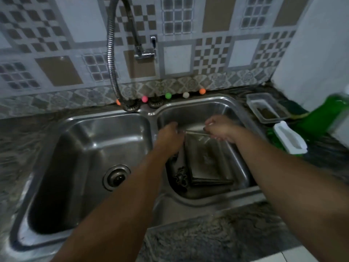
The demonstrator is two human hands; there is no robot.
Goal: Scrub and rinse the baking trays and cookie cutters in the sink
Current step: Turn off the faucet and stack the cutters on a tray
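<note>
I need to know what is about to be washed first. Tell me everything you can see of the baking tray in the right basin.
The baking tray is rectangular, of dull grey metal with a raised rim. It stands tilted in the right basin, far edge lifted, near edge low on what looks like more trays. The left hand and right hand grip its far corners. A dark cookie cutter lies beside its near left corner.

Baking tray (pixel 205 157) in right sink basin (pixel 194 110); cookie cutter (pixel 181 179) left of it
</note>
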